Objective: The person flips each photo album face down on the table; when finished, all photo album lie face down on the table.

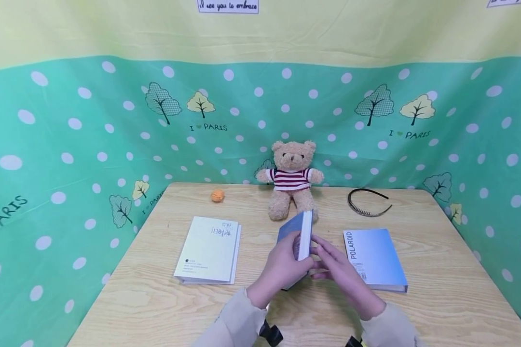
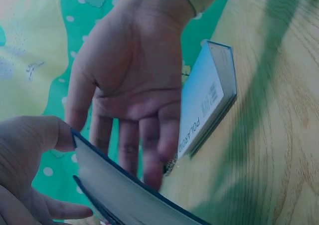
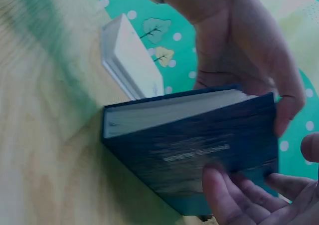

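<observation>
A dark blue photo album (image 1: 292, 226) stands tilted on edge in the middle of the table, its white page block towards me in the head view. My left hand (image 1: 284, 265) grips it, the thumb over one cover edge, as the left wrist view also shows with the left hand (image 2: 25, 165) at lower left. Extended fingers of my right hand (image 1: 336, 265) touch the other cover. That cover, with pale lettering, faces the right hand (image 3: 264, 200) in the right wrist view. The right palm (image 2: 139, 70) appears in the left wrist view.
A white album (image 1: 210, 248) lies left, a blue album marked POLAROID (image 1: 375, 258) right. Behind are a teddy bear (image 1: 292, 180) in a striped shirt, a small orange object (image 1: 217, 195) and a black headband (image 1: 369, 202). A dotted green cloth (image 1: 243, 111) surrounds the table's back and sides.
</observation>
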Tool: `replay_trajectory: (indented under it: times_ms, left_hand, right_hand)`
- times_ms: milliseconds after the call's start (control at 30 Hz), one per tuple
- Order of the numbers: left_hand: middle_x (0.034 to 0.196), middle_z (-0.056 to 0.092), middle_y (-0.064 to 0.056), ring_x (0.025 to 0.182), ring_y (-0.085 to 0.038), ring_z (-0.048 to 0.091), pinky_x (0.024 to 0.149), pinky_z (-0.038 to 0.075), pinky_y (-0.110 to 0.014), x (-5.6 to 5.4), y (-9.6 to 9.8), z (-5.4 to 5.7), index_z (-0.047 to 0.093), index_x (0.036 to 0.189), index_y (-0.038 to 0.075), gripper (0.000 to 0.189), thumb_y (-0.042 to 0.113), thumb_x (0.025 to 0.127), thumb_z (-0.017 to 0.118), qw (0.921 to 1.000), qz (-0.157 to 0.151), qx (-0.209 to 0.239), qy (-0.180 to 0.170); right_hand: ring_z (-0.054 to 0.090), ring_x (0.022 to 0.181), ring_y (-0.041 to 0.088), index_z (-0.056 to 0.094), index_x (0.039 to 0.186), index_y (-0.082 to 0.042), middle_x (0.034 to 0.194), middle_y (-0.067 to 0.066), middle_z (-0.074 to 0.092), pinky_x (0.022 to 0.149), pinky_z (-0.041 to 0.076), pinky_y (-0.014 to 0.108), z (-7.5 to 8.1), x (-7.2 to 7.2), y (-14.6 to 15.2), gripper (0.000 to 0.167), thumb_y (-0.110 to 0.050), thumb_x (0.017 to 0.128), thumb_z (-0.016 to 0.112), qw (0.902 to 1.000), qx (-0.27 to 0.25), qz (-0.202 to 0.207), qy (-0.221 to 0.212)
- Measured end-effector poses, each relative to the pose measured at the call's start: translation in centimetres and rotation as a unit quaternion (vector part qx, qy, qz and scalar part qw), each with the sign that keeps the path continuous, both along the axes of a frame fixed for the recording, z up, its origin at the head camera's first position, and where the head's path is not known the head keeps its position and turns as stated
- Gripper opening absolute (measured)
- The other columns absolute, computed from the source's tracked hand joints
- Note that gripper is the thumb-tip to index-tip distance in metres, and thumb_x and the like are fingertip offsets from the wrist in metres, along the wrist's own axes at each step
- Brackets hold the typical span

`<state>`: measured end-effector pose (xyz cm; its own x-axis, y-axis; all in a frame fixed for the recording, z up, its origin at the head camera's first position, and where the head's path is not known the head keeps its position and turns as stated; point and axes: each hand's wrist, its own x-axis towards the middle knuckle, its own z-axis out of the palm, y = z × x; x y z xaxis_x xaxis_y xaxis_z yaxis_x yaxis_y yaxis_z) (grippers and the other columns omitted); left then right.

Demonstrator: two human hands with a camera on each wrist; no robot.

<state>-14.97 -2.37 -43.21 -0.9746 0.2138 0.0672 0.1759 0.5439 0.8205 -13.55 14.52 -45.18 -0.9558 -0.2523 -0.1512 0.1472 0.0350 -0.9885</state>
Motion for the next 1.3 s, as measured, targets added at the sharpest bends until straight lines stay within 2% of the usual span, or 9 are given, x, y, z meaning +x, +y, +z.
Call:
replay_trajectory:
  times_ms: [167,367,533,633,767,867,1000,1167,1300]
  left_hand:
    - [0.117,0.064,-0.010,0.096,-0.020,0.059,0.081,0.050,-0.034,-0.2,-0.1,0.1,0.055,0.135,0.006,0.066,0.025,0.074,0.073,0.9993,0.023,0.028,0.006]
    - [0.116,0.066,-0.012,0.102,-0.023,0.061,0.083,0.052,-0.036,-0.1,-0.3,0.4,0.059,0.129,0.008,0.058,0.010,0.072,0.068,0.9940,0.032,0.104,0.007]
    - [0.118,0.065,-0.010,0.105,-0.027,0.062,0.079,0.056,-0.032,0.0,-0.3,0.6,0.059,0.129,0.005,0.057,0.001,0.072,0.062,0.9862,0.035,0.161,0.015]
    - [0.122,0.064,-0.011,0.104,-0.029,0.062,0.078,0.056,-0.031,0.0,-0.3,0.7,0.058,0.130,0.003,0.056,0.000,0.074,0.061,0.9810,0.041,0.189,0.018]
    - [0.126,0.061,-0.015,0.106,-0.033,0.061,0.078,0.057,-0.035,0.0,-0.4,0.7,0.056,0.131,0.000,0.055,-0.002,0.076,0.061,0.9692,0.047,0.242,0.003]
    - [0.129,0.058,-0.018,0.107,-0.035,0.060,0.076,0.058,-0.036,0.0,-0.6,0.5,0.055,0.132,-0.001,0.055,-0.004,0.077,0.060,0.9599,0.046,0.276,-0.009]
    - [0.131,0.055,-0.021,0.109,-0.038,0.059,0.077,0.058,-0.037,0.1,-1.1,0.5,0.051,0.137,0.000,0.058,-0.003,0.080,0.059,0.9569,0.032,0.288,-0.016]
    - [0.132,0.052,-0.024,0.113,-0.041,0.057,0.081,0.057,-0.039,0.1,-1.8,0.4,0.045,0.143,0.001,0.059,-0.004,0.085,0.058,0.9542,0.018,0.297,-0.028]
    - [0.130,0.052,-0.025,0.112,-0.041,0.058,0.083,0.056,-0.040,0.1,-2.2,0.1,0.044,0.143,0.000,0.059,-0.006,0.086,0.056,0.9477,0.026,0.316,-0.033]
  right_hand:
    - [0.063,0.107,0.034,0.028,0.153,-0.008,0.141,0.029,0.044,0.085,0.054,0.050,-1.0,0.2,-0.7,0.056,-0.034,0.105,0.041,1.0000,-0.001,0.003,-0.008]
    - [0.059,0.108,0.041,0.027,0.153,-0.006,0.141,0.029,0.042,0.082,0.056,0.049,-2.5,0.0,-0.8,0.062,-0.032,0.102,0.050,0.9997,0.006,0.006,-0.024]
    - [0.063,0.102,0.040,0.015,0.155,-0.003,0.140,0.036,0.038,0.076,0.057,0.046,-3.4,0.2,-0.7,0.071,-0.027,0.100,0.054,0.9987,0.026,0.020,-0.038]
    - [0.064,0.100,0.040,0.005,0.155,-0.002,0.141,0.039,0.036,0.074,0.058,0.047,-3.7,0.2,-0.8,0.078,-0.025,0.100,0.056,0.9986,0.020,0.023,-0.043]
    - [0.065,0.099,0.038,-0.004,0.155,-0.003,0.141,0.039,0.036,0.071,0.058,0.047,-3.7,0.2,-1.0,0.087,-0.026,0.098,0.059,0.9988,0.018,0.004,-0.046]
    - [0.064,0.101,0.037,-0.005,0.155,-0.004,0.142,0.039,0.036,0.068,0.058,0.047,-3.7,0.1,-1.0,0.090,-0.025,0.097,0.061,0.9984,0.024,-0.017,-0.047]
    - [0.062,0.106,0.040,-0.002,0.156,-0.007,0.145,0.037,0.033,0.065,0.058,0.047,-3.5,0.0,-0.9,0.092,-0.024,0.095,0.064,0.9981,0.032,-0.032,-0.042]
    - [0.062,0.106,0.038,0.002,0.157,-0.014,0.150,0.035,0.026,0.065,0.058,0.048,-3.4,-0.2,-0.7,0.096,-0.020,0.090,0.070,0.9993,0.028,-0.012,-0.020]
    - [0.056,0.115,0.044,0.005,0.158,-0.015,0.151,0.033,0.025,0.077,0.057,0.047,-3.5,-0.2,-0.6,0.099,-0.017,0.087,0.074,0.9992,0.036,0.014,0.012]
